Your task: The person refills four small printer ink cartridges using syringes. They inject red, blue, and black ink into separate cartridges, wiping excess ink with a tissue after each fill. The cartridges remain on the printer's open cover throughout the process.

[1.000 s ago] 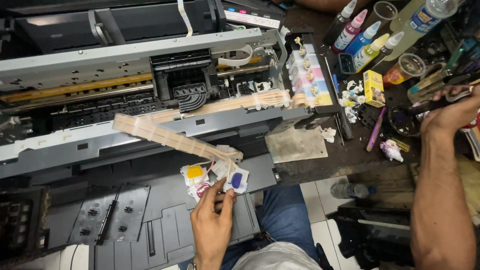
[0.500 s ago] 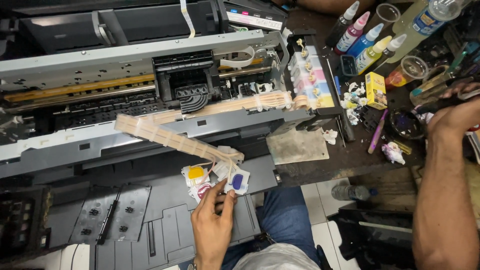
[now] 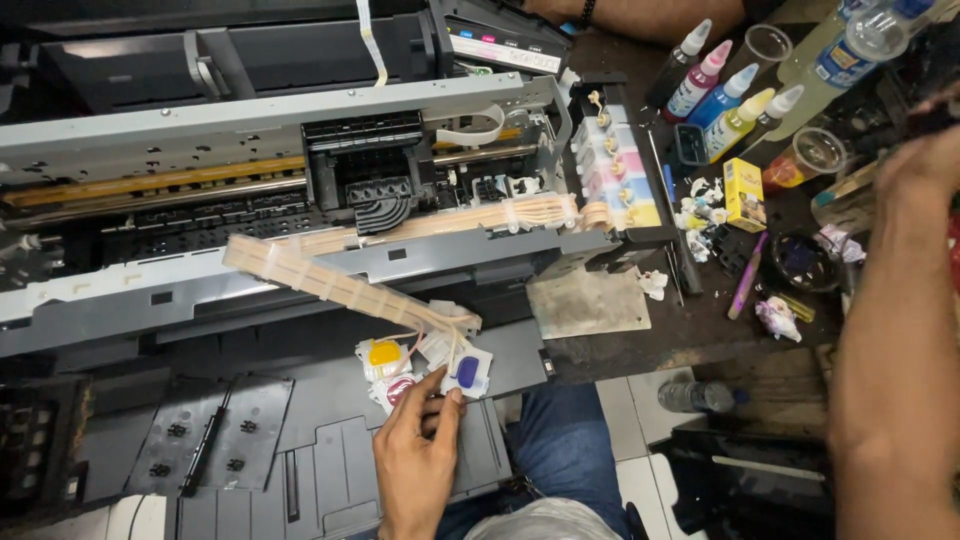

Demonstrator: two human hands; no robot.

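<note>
An opened inkjet printer (image 3: 200, 130) lies in front of me with its black print carriage (image 3: 370, 170) exposed. A flat band of ink tubes (image 3: 340, 285) runs diagonally down from it to small ink dampers. My left hand (image 3: 420, 455) pinches the blue damper (image 3: 467, 372) with thumb and fingers. The yellow damper (image 3: 384, 353) lies just left of it on the printer's grey tray. My right hand (image 3: 925, 160) is raised at the far right edge above the cluttered bench, partly out of frame. Whether it holds anything is hidden.
The printer's side ink tanks (image 3: 620, 170) sit right of the carriage. Ink bottles (image 3: 715, 95), a yellow box (image 3: 744, 195), a plastic cup (image 3: 818, 152) and stained rags crowd the bench. A black tool (image 3: 205, 445) rests on the tray. Another person's arm (image 3: 640, 15) is at the top.
My right hand has drifted up and to the right, toward the frame edge. My left hand stays on the dampers.
</note>
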